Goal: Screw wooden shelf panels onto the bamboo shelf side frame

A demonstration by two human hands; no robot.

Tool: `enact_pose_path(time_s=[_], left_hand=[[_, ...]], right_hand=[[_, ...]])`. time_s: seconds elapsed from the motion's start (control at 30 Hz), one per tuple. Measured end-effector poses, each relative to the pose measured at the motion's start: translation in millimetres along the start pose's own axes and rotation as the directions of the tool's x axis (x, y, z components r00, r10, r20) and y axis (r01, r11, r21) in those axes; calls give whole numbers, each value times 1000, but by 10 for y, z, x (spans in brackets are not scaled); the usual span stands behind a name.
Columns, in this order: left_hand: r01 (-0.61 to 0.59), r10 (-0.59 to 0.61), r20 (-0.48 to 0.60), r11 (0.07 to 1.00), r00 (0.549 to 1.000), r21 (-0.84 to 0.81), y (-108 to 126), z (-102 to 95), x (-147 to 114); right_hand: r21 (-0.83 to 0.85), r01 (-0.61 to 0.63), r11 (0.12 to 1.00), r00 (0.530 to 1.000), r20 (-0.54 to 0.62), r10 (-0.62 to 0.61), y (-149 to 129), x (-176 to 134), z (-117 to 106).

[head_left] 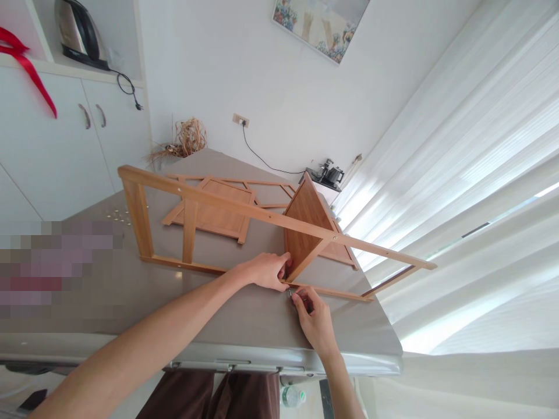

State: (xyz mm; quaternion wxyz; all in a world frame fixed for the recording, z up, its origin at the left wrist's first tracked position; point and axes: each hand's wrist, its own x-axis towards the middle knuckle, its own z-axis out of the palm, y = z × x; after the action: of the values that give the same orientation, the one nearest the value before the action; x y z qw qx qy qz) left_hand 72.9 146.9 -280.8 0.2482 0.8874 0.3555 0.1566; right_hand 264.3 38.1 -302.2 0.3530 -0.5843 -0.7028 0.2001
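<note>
A ladder-like wooden frame (236, 210) stands on its long edge on the table, with short crosspieces at both ends. A wooden shelf panel (301, 216) meets it at right angles near the middle. My left hand (267, 271) is closed around the frame's lower rail where the panel joins it, its thumb at the joint. Just to the right and nearer to me, my right hand (313, 317) pinches a small metal piece (290, 293) against the rail's near side. Its far end is hidden by the fingers, and its kind is too small to make out.
More wooden parts lie behind the frame, among them a slatted panel (213, 206) and a thin frame (275, 205). Small fittings (117, 215) are scattered at the left. The grey table (244, 326) has its front edge close to me. White curtains (458, 233) hang at the right.
</note>
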Motion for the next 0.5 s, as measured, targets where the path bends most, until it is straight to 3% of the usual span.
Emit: enact_pose_path(time_s=[0.5], left_hand=[[6,-6,2,1000,1000,25,16,-12,1]], right_hand=[[-21,3,1000,1000,10,-3,28,0,9]])
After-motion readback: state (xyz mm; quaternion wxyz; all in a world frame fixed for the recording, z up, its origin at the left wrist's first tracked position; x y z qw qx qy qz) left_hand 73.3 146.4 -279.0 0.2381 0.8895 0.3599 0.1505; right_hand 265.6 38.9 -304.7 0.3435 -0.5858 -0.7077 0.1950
